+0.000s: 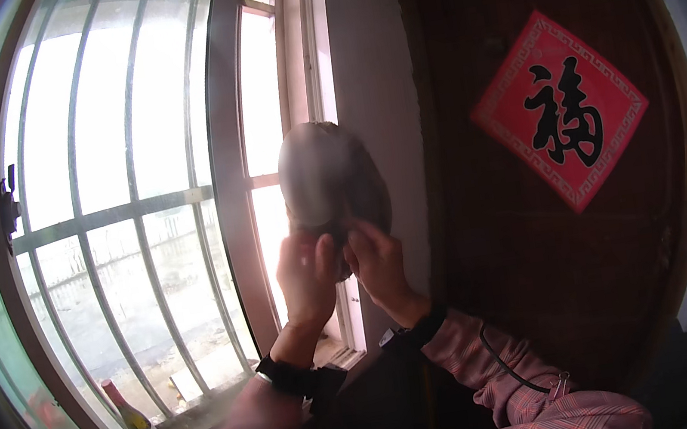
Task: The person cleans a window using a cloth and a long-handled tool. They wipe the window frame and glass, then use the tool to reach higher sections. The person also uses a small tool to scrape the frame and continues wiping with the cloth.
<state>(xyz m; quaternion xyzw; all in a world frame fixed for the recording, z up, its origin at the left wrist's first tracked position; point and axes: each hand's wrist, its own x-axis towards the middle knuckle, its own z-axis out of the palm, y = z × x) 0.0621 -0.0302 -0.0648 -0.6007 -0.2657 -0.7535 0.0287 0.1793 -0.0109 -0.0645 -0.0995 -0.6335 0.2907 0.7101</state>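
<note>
Both my hands are raised in front of me at the middle of the view, before the window frame and the wall edge. A dark, rounded object [365, 179], blurred and hazy, stands upright above them; its kind cannot be told. My left hand [309, 274] grips its lower left part, thumb upward. My right hand [379, 265] pinches its lower edge close beside the left, with fingers bent. Something reddish shows at the left fingers, too blurred to name. Dark bands circle both wrists over the plaid sleeves.
A sliding window [236, 163] with metal bars [141, 208] fills the left. A glass bottle [136, 421] stands on its sill. On the right, a dark brown door [520, 269] bears a red diamond-shaped paper decoration [499, 109] with black writing. A wall strip [374, 80] separates them.
</note>
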